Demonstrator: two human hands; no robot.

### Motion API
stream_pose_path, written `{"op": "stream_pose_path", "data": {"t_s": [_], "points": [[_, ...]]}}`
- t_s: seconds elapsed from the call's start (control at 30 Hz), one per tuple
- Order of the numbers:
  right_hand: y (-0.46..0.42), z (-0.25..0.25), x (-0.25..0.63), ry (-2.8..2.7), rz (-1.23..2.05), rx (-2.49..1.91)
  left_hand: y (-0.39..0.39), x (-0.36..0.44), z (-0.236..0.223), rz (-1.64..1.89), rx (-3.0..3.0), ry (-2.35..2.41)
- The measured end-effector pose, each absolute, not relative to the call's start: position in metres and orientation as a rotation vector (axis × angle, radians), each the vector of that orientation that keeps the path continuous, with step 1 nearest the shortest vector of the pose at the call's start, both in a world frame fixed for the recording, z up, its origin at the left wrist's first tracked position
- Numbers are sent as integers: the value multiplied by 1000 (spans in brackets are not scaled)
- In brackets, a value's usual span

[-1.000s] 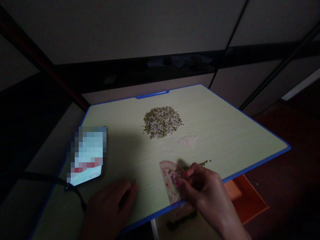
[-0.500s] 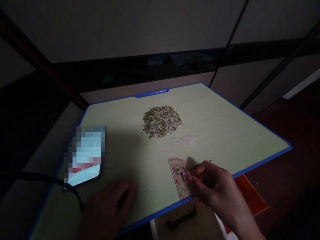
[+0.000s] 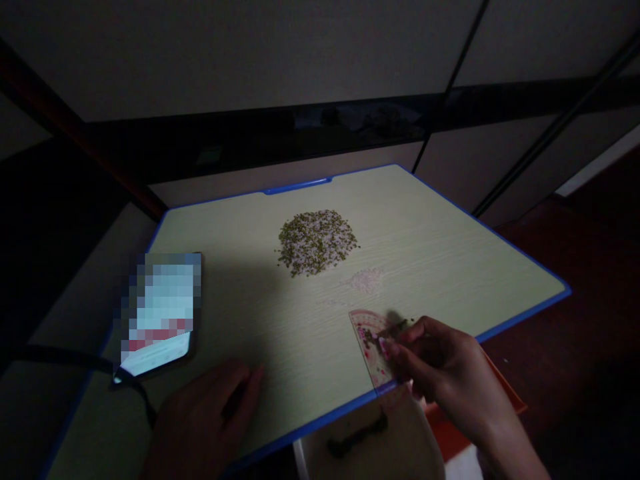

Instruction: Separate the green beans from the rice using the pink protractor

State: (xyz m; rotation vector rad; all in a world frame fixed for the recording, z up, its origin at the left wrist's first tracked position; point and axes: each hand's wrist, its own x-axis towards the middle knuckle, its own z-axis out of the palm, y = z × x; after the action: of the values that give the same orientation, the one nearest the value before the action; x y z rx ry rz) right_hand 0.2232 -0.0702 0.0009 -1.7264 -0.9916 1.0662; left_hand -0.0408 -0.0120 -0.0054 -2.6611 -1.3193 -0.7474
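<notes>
My right hand [image 3: 445,373] pinches a clear plastic protractor [image 3: 373,353] with pink markings between thumb and fingers. The protractor lies low over the table's near edge, and small dark bits show on or through it. Beyond it is a small patch of pale grains [image 3: 366,281]. Farther back spreads a larger pile of green beans mixed with pale grains [image 3: 317,241]. My left hand [image 3: 205,417] rests on the table at the near left, fingers curled in and thumb alongside, with nothing visible in it.
The pale table [image 3: 450,247] has a blue rim. A lit phone [image 3: 163,353] lies at the left, with a black cable [image 3: 143,383] near it. Below the near edge sits a pale container [image 3: 415,447] with a dark green strip inside; an orange-red item [image 3: 450,427] is beside it.
My right hand and the protractor have shifted slightly right relative to the pale grains. My left hand stays on the table. The whole view has moved a little.
</notes>
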Motion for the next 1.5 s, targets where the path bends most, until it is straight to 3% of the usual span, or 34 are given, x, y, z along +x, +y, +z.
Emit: {"op": "stream_pose_path", "data": {"t_s": [1.5], "points": [[-71, 14, 298, -928, 986, -1760, -6, -42, -1, -567, -2640, -1512]]}}
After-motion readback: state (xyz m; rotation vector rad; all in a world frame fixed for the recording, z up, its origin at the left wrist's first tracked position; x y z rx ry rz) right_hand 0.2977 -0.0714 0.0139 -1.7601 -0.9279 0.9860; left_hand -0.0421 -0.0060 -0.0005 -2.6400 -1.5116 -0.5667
